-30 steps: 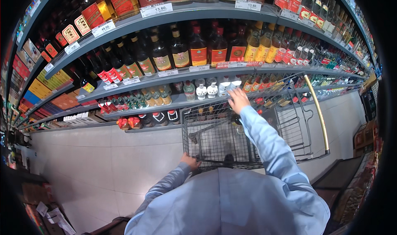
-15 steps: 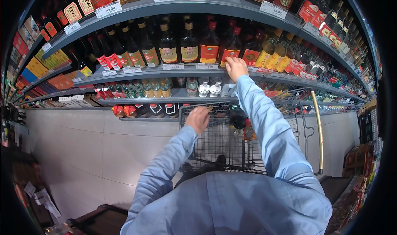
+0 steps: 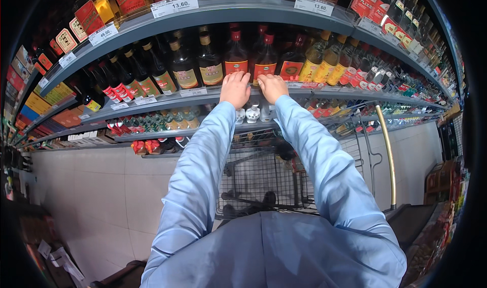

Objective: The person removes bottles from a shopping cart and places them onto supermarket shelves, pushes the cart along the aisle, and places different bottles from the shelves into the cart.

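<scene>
Both my hands are up at the middle shelf's front edge, close side by side. My left hand point(image 3: 236, 89) has its fingertips at the lower part of a dark bottle point(image 3: 236, 54) with a red cap and red label. My right hand point(image 3: 272, 88) reaches to the base of a similar red-capped bottle point(image 3: 265, 59) just right of it. The fingers of both hands lie against the bottle fronts, not wrapped round them; the fingertips are partly hidden. Beside the left hand stand gold-capped dark bottles point(image 3: 209, 60); right of my right hand is another red-labelled bottle point(image 3: 292, 60).
A wire shopping cart point(image 3: 253, 176) with a gold-coloured handle point(image 3: 388, 158) stands below my arms. White round bottles point(image 3: 252, 113) sit on the shelf underneath. Overhead, an upper shelf edge point(image 3: 243, 6) juts out with price tags. Yellow-labelled bottles point(image 3: 311, 60) continue to the right.
My left hand has risen from above the cart to the shelf edge, beside my right hand. My right hand stays at the red-labelled bottles. The view has shifted to the right.
</scene>
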Demonstrator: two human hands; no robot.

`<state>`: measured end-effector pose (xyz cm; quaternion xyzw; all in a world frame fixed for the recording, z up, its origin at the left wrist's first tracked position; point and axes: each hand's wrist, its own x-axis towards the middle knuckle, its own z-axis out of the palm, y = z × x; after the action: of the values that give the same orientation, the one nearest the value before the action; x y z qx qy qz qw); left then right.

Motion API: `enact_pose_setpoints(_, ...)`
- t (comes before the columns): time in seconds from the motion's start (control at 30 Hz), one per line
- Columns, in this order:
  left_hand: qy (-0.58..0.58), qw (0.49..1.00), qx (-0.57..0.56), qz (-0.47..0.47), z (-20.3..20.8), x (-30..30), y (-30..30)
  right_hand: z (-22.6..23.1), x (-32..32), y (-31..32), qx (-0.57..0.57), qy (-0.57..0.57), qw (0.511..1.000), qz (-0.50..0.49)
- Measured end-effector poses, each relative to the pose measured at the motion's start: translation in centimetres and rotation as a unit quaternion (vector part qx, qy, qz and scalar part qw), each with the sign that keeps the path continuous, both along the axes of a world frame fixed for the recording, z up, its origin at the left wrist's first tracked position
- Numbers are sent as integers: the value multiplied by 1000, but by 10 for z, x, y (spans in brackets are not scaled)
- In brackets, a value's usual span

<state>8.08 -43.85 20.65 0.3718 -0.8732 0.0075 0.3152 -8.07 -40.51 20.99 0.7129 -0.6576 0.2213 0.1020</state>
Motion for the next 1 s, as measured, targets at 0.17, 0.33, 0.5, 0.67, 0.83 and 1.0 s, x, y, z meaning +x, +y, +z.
enact_pose_setpoints(0.17, -14, 1000, 10, -8, -2, -5, -5, -2, -3, -3, 4, -6, 1000, -7)
enact_pose_setpoints(0.33, -22, 998, 54, 15, -3, -7, -7, -2, -1, -8, 18, -6, 1000, -7)
enact_pose_setpoints(0.5, -36, 997, 61, 23, -8, -3, -5, -1, 2, -10, 30, 2, 999, -12)
enact_pose_setpoints(0.67, -68, 993, 90, 31, -12, 2, -1, -2, 4, -8, 26, -17, 999, -33)
enact_pose_setpoints(0.83, -54, 995, 79, 28, -15, 15, 0, 1, 4, -3, 30, -6, 999, -39)
enact_pose_setpoints(1.0, 25, 994, 107, -7, -21, 21, 24, 8, 2, 25, -40, -122, 992, 16)
